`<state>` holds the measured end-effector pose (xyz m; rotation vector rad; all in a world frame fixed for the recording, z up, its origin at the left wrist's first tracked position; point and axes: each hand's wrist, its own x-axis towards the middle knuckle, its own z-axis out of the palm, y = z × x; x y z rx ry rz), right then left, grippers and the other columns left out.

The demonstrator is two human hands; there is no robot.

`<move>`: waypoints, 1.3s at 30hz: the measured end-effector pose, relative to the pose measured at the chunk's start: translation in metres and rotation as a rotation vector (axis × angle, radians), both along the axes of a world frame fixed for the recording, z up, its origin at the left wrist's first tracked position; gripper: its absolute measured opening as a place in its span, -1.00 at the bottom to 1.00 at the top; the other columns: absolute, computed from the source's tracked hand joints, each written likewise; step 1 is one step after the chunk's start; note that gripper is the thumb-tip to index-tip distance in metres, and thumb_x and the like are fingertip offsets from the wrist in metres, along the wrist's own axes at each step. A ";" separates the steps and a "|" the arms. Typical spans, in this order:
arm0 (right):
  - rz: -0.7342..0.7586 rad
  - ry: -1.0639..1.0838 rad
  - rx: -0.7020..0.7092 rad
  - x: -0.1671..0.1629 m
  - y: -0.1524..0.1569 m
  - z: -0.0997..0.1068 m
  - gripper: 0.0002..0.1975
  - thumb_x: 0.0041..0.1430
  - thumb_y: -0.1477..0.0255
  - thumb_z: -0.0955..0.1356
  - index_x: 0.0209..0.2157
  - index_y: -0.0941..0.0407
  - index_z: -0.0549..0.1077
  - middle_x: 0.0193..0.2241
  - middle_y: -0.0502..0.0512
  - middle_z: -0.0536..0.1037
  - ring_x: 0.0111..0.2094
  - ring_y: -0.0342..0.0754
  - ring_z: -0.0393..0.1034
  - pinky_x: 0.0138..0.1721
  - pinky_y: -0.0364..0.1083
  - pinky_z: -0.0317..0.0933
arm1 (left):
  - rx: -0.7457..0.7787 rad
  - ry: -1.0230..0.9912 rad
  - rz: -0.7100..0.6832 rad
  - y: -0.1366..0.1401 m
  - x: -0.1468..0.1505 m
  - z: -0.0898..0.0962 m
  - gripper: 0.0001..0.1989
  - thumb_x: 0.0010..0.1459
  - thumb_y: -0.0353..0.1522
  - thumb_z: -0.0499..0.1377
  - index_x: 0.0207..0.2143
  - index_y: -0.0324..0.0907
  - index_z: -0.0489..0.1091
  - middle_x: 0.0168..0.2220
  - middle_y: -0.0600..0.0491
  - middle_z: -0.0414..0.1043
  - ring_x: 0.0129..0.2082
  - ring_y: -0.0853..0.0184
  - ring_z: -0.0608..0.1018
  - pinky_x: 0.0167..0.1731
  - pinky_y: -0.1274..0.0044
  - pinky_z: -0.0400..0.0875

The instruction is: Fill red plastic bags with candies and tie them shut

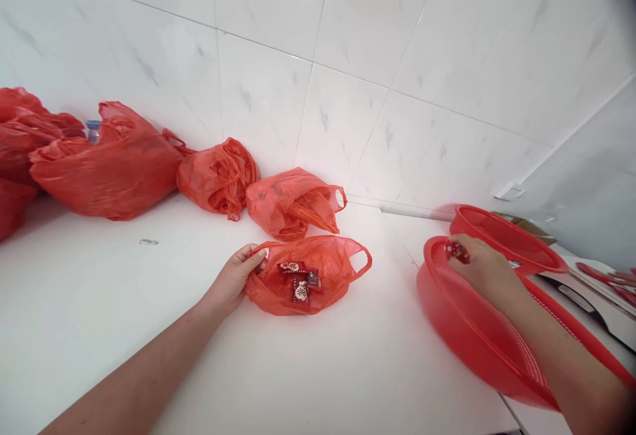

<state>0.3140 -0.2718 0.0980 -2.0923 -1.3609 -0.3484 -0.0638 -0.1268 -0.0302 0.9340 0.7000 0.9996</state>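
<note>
My left hand [237, 276] pinches the left rim of a red plastic bag [335, 266], which stands with its mouth wide on the white table. Inside the bag lie several small dark red packets [301, 290] with white print. My right hand [477, 268] is closed around a small shiny red packet [457, 252] with white marks, over the far left rim of a large red plastic basket [452, 312]. The right forearm crosses the basket and hides part of its inside.
Several filled red plastic bags [112, 170] line the tiled wall on the left. Another red bag [293, 203] sits just behind mine. A second red basket [497, 240] stands at the back right, near a wall socket [510, 191]. A small scrap [148, 241] lies on the table [99, 302].
</note>
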 end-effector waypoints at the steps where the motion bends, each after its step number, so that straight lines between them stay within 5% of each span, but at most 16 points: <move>1: 0.053 -0.004 -0.014 -0.007 0.007 0.001 -0.92 0.02 0.46 0.33 -0.39 0.00 0.42 -0.41 0.05 0.44 -0.46 -0.11 0.33 -0.45 -0.09 0.18 | 0.001 -0.010 -0.001 0.000 0.000 0.001 -0.71 0.00 -0.22 0.25 -0.50 -0.21 0.24 -0.57 0.19 0.26 -0.61 0.53 0.33 -0.59 0.69 0.20; 7: 0.609 0.142 -0.106 -0.106 0.047 -0.015 -0.82 0.04 0.49 0.24 -0.28 0.01 0.36 -0.27 0.04 0.40 -0.34 -0.09 0.35 -0.31 -0.09 0.28 | 0.011 -0.047 0.025 -0.002 0.000 0.002 -0.72 -0.03 -0.22 0.27 -0.49 -0.21 0.27 -0.57 0.18 0.29 -0.60 0.52 0.34 -0.58 0.69 0.20; 12: 0.735 0.166 -0.283 -0.163 0.073 -0.050 -0.68 0.01 0.54 0.24 -0.19 -0.05 0.38 -0.22 -0.01 0.39 -0.34 -0.10 0.35 -0.31 -0.09 0.27 | 0.014 -0.048 0.037 -0.001 -0.004 0.002 -0.72 -0.03 -0.21 0.27 -0.49 -0.20 0.26 -0.57 0.19 0.29 -0.60 0.53 0.34 -0.59 0.69 0.19; 15: 0.650 0.192 -0.252 -0.163 0.080 -0.061 -0.49 -0.01 0.46 0.30 0.02 -0.15 0.27 -0.11 0.00 0.37 -0.32 -0.08 0.37 -0.30 -0.06 0.27 | -0.002 -0.050 0.032 0.000 -0.006 0.002 -0.70 -0.04 -0.19 0.27 -0.48 -0.19 0.25 -0.56 0.19 0.31 -0.62 0.51 0.35 -0.63 0.68 0.16; 21: 0.182 0.217 0.183 -0.122 0.074 -0.082 -0.43 0.05 0.24 0.28 0.11 0.06 0.15 0.01 0.22 0.26 -0.10 0.06 0.30 -0.25 -0.01 0.26 | 0.039 -0.027 0.053 0.000 -0.009 0.010 -0.70 -0.06 -0.20 0.28 -0.50 -0.20 0.27 -0.56 0.18 0.31 -0.60 0.51 0.35 -0.60 0.67 0.21; 25: 0.019 0.368 0.020 -0.097 0.065 -0.109 -0.34 -0.04 0.07 0.30 0.04 0.15 0.21 0.00 0.30 0.29 -0.17 0.09 0.35 -0.31 -0.02 0.24 | 0.142 0.102 0.031 0.001 -0.019 0.028 -0.75 -0.05 -0.24 0.28 -0.43 -0.19 0.31 -0.51 0.16 0.33 -0.56 0.50 0.38 -0.53 0.64 0.29; 28: 0.120 0.552 -0.194 -0.087 0.066 -0.119 -0.57 -0.09 0.05 0.33 -0.35 0.13 0.39 -0.33 0.16 0.47 -0.38 0.02 0.37 -0.40 -0.06 0.20 | 0.211 0.209 0.014 0.005 -0.024 0.044 -0.72 -0.08 -0.27 0.30 -0.30 -0.16 0.36 -0.43 0.12 0.37 -0.51 0.46 0.41 -0.51 0.61 0.33; 32: 0.260 0.695 -0.234 -0.079 0.079 -0.091 -0.66 -0.06 0.11 0.32 -0.57 0.12 0.34 -0.61 -0.01 0.41 -0.53 -0.08 0.30 -0.49 -0.11 0.17 | 0.312 0.226 0.047 0.019 -0.023 0.073 -0.61 -0.14 -0.31 0.33 -0.20 -0.15 0.36 -0.46 0.12 0.38 -0.53 0.43 0.43 -0.52 0.57 0.35; 39: 0.556 0.944 0.487 -0.076 0.095 0.007 -0.78 -0.09 0.25 0.42 -0.49 0.10 0.41 -0.48 -0.01 0.45 -0.41 -0.13 0.34 -0.32 -0.10 0.28 | 0.620 0.062 0.514 0.031 -0.021 0.151 -0.72 -0.14 -0.37 0.30 -0.30 -0.19 0.38 -0.52 0.17 0.32 -0.55 0.50 0.39 -0.55 0.65 0.28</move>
